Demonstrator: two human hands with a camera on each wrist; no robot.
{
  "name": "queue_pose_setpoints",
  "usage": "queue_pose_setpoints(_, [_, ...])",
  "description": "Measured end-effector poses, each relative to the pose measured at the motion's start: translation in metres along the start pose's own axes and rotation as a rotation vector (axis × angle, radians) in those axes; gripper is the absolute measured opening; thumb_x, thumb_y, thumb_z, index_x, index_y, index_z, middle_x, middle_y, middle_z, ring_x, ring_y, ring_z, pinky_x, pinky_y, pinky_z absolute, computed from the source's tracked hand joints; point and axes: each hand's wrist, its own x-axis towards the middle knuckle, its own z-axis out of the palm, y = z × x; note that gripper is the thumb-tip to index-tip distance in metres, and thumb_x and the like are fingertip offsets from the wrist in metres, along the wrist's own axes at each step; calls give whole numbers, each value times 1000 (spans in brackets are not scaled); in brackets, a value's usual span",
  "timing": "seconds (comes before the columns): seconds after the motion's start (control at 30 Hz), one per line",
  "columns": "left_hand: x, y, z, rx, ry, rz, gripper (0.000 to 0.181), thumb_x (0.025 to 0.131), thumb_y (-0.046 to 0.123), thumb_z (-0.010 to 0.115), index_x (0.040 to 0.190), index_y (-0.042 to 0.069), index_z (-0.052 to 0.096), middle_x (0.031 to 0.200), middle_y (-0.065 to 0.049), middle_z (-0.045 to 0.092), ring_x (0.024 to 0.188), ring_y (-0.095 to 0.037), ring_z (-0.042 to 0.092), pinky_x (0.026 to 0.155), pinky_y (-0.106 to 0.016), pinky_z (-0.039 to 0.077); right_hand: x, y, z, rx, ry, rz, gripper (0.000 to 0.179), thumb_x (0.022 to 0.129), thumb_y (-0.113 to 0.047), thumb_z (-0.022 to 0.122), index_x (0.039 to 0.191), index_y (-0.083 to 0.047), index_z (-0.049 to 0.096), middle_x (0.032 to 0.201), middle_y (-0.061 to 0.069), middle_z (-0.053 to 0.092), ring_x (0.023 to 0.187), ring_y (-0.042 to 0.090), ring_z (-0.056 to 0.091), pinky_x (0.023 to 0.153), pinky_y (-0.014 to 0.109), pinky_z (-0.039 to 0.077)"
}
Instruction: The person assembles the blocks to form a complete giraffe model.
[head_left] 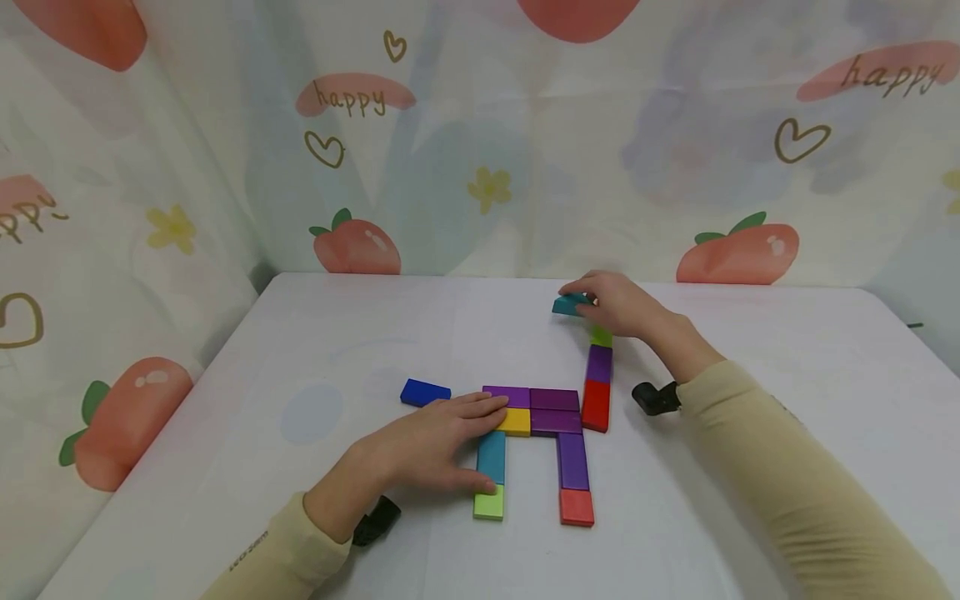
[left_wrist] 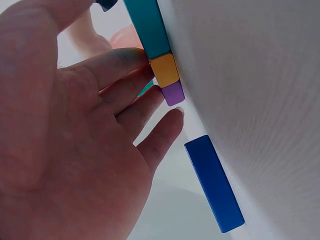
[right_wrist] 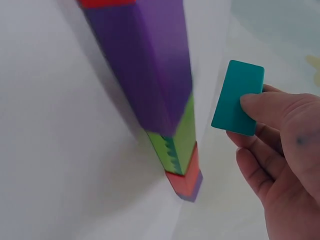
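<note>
My right hand [head_left: 622, 306] pinches a teal block [right_wrist: 239, 97] between thumb and fingers, held over the far part of the table. Below it runs a column of blocks: red [head_left: 597, 406], purple [head_left: 599, 363] and lime green [head_left: 602, 336]; in the right wrist view a coral block [right_wrist: 186, 182] and a small purple end follow beyond. My left hand [head_left: 431, 446] lies with extended fingers against the flat block arrangement, its fingertips at the yellow block [head_left: 516, 422] and a violet block [head_left: 510, 397]. Its thumb is by a teal-blue block [head_left: 491, 457], above a lime block [head_left: 489, 503].
A dark blue block [head_left: 424, 392] lies apart at the left. Dark purple blocks [head_left: 555, 401] join the arrangement's right side, with a violet block [head_left: 573, 461] and a red block [head_left: 577, 507] running toward the front. The white table [head_left: 360, 333] meets a patterned cloth [head_left: 442, 150] behind.
</note>
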Motion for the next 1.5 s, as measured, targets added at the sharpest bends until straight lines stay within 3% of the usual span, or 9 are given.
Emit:
queue_pose_setpoints(0.23, [-1,-1,0,-3,4,10,88,89,58,69,159,17,35,165,9,22,153,-17,14,119,-40,23,-5,10,-24,-21,68,41,38,98,-2,61,136,2,60,128,28,56,108,43,55,92,54,52])
queue_pose_setpoints(0.47, [-1,-1,0,-14,5,7,88,89,58,69,158,17,35,165,9,22,153,-17,14,119,-38,23,-11,30,-32,-46,119,84,38,99,-1,58,136,4,59,130,31,54,107,46,54,82,53,55])
queue_pose_setpoints(0.87, [0,-2,0,-18,-4,4,88,88,58,69,159,18,34,165,10,22,153,-16,13,119,-38,24,-15,55,-33,-38,95,193,37,100,-2,57,137,3,58,134,34,48,108,49,52,83,54,55])
queue_pose_setpoints(1.5, [0,0,-1,-17,-8,-7,88,89,57,70,159,18,34,166,10,21,153,-16,13,119,-38,24,-20,80,-25,-42,38,248,38,98,1,57,135,5,58,127,35,54,108,50,49,92,60,48])
